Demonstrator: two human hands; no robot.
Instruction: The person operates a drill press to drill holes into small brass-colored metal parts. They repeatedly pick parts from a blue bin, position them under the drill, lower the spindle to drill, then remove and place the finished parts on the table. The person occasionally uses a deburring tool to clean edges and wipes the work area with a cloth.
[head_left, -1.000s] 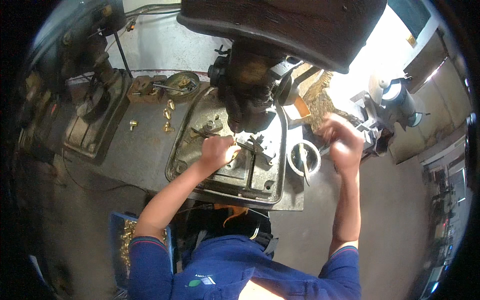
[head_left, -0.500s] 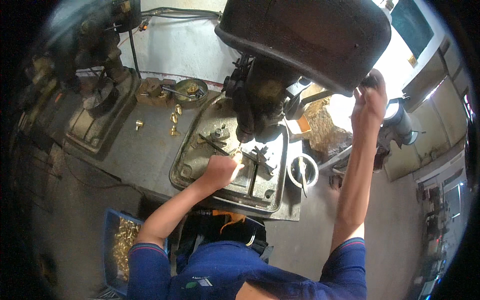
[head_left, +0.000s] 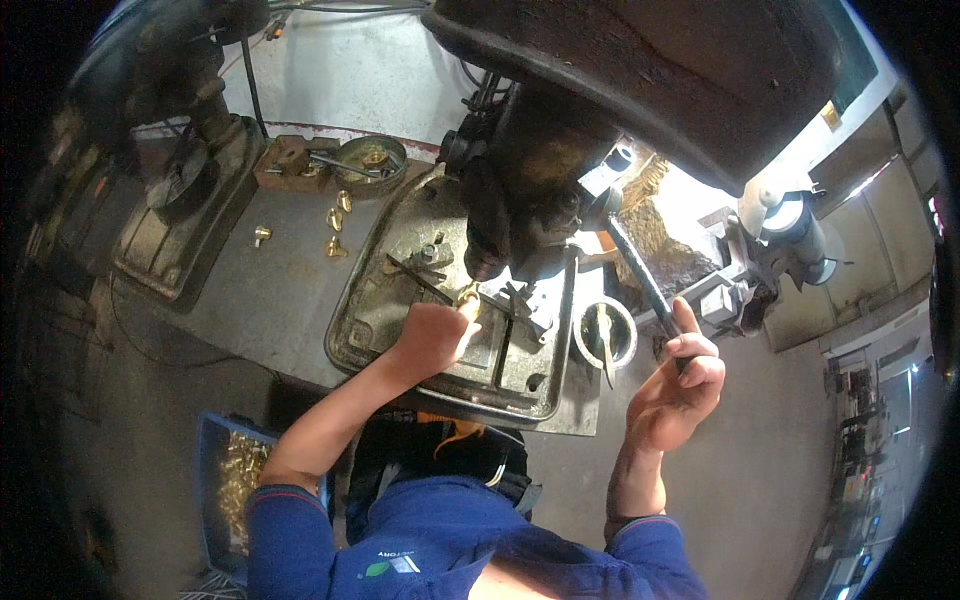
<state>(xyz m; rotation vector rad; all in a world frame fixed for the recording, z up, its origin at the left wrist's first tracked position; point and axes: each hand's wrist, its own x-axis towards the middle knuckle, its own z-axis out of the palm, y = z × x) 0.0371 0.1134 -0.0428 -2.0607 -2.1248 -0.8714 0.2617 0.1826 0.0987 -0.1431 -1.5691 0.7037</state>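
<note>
Brass fitting [head_left: 468, 297] pinched by left hand [head_left: 432, 338] under drill chuck [head_left: 487, 262]; right hand [head_left: 680, 385] grips feed lever [head_left: 640, 280]; fingers risk the bit.

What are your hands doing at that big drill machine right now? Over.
Left hand pressing small brass part onto grey metal drill table. Right hand gripping dark feed lever. Nothing in the way.

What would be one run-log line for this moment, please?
left hand: holds brass part on drill press table | right hand: grips feed lever | loose brass parts lie left
</note>
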